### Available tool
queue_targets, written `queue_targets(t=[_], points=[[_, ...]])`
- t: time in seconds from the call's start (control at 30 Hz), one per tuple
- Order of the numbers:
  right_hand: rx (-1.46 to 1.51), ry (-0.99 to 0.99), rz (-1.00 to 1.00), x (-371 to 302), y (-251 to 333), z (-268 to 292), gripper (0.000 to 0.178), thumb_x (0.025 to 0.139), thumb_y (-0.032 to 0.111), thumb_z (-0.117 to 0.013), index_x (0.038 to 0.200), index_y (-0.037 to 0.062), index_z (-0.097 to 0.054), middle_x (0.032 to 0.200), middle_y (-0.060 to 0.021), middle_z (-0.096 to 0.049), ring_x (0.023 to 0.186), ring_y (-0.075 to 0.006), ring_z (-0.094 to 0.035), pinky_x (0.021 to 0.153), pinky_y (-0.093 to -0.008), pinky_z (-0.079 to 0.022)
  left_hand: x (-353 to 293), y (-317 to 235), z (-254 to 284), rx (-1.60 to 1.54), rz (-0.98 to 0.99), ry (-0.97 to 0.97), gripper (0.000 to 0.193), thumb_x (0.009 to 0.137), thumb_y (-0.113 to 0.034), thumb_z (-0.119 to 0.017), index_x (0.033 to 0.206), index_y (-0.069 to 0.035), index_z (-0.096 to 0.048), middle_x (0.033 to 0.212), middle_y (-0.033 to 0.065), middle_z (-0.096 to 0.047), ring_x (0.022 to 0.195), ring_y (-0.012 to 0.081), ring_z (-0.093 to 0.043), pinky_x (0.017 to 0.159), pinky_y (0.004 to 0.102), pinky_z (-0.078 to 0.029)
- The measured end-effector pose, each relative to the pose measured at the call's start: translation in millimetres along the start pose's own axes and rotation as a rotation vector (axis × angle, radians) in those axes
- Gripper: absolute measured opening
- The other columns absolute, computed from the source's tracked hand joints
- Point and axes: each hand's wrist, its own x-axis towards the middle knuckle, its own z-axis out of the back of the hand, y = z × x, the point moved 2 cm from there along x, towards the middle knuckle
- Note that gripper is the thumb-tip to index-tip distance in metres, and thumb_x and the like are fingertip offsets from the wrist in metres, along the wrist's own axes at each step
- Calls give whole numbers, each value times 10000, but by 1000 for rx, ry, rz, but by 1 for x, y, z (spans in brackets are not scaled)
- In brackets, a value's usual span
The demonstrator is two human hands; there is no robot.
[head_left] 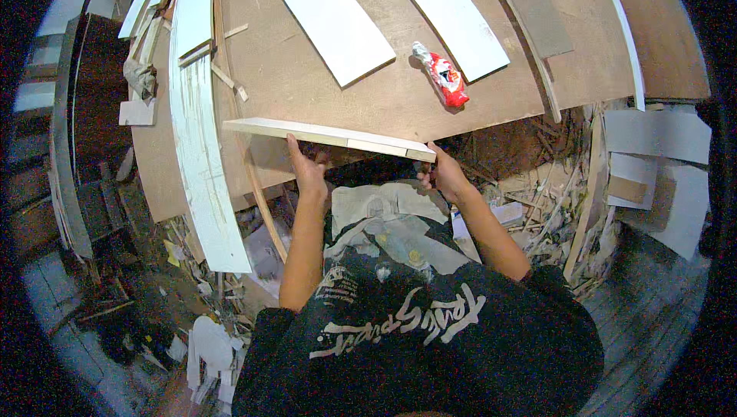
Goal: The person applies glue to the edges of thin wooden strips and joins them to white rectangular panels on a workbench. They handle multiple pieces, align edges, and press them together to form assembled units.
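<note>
Between my two hands a board with a white top face and a pale wood edge is held over the near edge of the table. My left hand grips its near edge left of the middle, the thumb up along the edge and the other fingers partly hidden underneath. At the board's right end my right hand is closed round the corner. Beyond the board lie a white panel and another white panel. A crumpled red and white squeeze pack rests beside the second panel.
The brown worktable carries a long white plank on the left and a grey-brown strip on the right. Wood scraps litter the floor below. White sheets stand at the right, dark boards at the left.
</note>
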Motion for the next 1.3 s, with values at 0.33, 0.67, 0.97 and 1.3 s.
queue_targets(t=[0.33, 0.67, 0.97, 1.3], points=[[-287, 4, 183, 30, -15, 28, 564, 1056, 528, -449, 1044, 14, -682, 756, -48, -641, 593, -142, -568, 544, -302, -472, -8, 4, 7, -308, 130, -90, 799, 936, -666, -547, 1518, -142, -385, 1522, 90, -431, 1418, 300, -382, 1146, 546, -311], [-513, -8, 373, 87, 11, 53, 603, 1090, 436, -404, 1321, -83, -606, 1289, -197, -671, 1206, -266, -607, 1104, -371, -406, -5, 40, 19, 122, 307, -200, 937, 847, -680, -652, 1545, -134, -347, 1479, 205, -416, 1362, 387, -405, 1011, 579, -488], [-970, -120, 515, 79, 27, 57, 561, 1082, 423, -417, 1233, -66, -645, 1257, -262, -669, 1194, -408, -626, 1035, -436, -472, 2, 60, 43, 231, 375, -41, 786, 855, -648, -693, 1366, -72, -536, 964, 118, -587, 586, 142, -520, 622, 353, -585], [-803, -657, 803, 44, 69, 94, 406, 1032, 373, -606, 870, 1, -618, 743, -92, -631, 667, -123, -596, 649, -338, -508, 39, 70, 74, 381, 506, 132, 780, 827, -751, -645, 782, 26, -695, 601, 109, -639, 500, 179, -639, 441, 259, -505]])
